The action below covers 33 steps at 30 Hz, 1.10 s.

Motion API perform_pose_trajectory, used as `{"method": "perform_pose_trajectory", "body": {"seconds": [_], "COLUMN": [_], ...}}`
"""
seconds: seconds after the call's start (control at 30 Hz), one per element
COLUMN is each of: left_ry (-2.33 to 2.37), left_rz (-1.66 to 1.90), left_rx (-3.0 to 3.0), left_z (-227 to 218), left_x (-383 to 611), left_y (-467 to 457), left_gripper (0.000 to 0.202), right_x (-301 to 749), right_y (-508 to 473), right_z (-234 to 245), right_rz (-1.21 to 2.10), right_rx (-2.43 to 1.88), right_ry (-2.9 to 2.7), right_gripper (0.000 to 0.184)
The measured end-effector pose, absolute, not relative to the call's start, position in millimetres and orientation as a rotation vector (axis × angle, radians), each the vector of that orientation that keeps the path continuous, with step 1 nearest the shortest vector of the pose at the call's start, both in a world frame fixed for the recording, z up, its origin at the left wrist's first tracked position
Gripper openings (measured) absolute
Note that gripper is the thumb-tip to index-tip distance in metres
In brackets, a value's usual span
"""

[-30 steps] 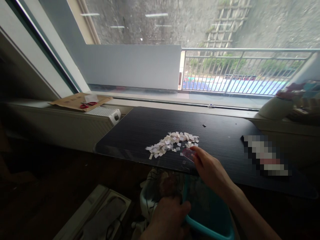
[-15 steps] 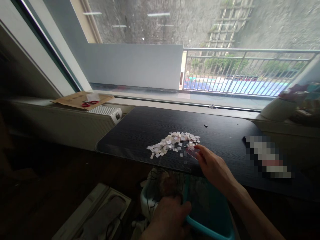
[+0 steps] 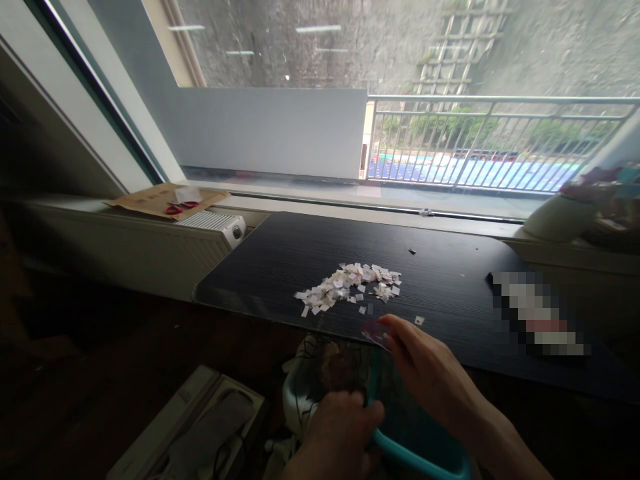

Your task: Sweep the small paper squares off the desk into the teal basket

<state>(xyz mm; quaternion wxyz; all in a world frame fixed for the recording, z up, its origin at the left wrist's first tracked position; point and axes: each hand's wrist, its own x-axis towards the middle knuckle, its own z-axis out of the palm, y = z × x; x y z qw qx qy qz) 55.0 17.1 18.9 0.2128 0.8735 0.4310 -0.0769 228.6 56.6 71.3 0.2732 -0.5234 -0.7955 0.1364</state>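
My left hand (image 3: 337,430) is closed round the rim of a teal plastic bin (image 3: 420,460), just below the table's front edge. In my right hand (image 3: 420,357) is a thin, translucent pinkish plastic piece (image 3: 376,332), pinched at the front edge of the table above the bin. Beyond it on the black table (image 3: 300,247) lies a pile of small white paper pieces (image 3: 345,283), with a few scattered bits near it. One loose paper bit (image 3: 419,321) rests just behind my right hand. The bin's inside is dark and partly covered by my right hand and wrist.
A blurred-out dark object (image 3: 535,313) lies on the table's right side. Red-handled scissors (image 3: 183,207) rest on a brown paper envelope (image 3: 150,200) at the left sill, by a radiator (image 3: 215,227). A white box (image 3: 190,427) and cables sit below, left of the bin.
My right hand has drawn the plastic piece from beside the pile toward the table's front edge. A loose paper bit now shows behind that hand. My left hand stays on the bin.
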Motion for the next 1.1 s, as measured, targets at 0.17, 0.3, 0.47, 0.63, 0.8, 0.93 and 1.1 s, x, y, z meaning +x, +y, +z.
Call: {"method": "perform_pose_trajectory", "body": {"seconds": [0.17,0.3,0.47,0.63,0.8,0.93,1.1], "left_ry": [1.190,1.188,1.192,1.210,1.200,1.222,1.206], "left_rz": [-0.193,-0.135,-0.105,-0.168,-0.211,-0.238,-0.171], "left_rx": [2.420,2.447,2.458,2.444,2.429,2.422,2.433], "left_z": [18,19,18,18,22,22,21], "left_x": [54,54,54,54,55,56,54], "left_y": [18,19,17,15,16,16,15], "left_gripper": [0.027,0.023,0.022,0.024,0.026,0.028,0.024], "right_x": [230,238,234,231,230,228,232], "right_y": [73,94,74,54,51,54,69], "right_z": [74,72,70,70,70,71,71], "right_rz": [0.275,0.203,0.326,0.349,0.355,0.405,0.335], "right_rx": [-1.504,-1.584,-1.462,-1.409,-1.419,-1.381,-1.430], "right_ry": [-2.063,-2.049,-2.121,-2.120,-2.108,-2.132,-2.142], "right_gripper": [0.031,0.032,0.031,0.029,0.028,0.029,0.030]}}
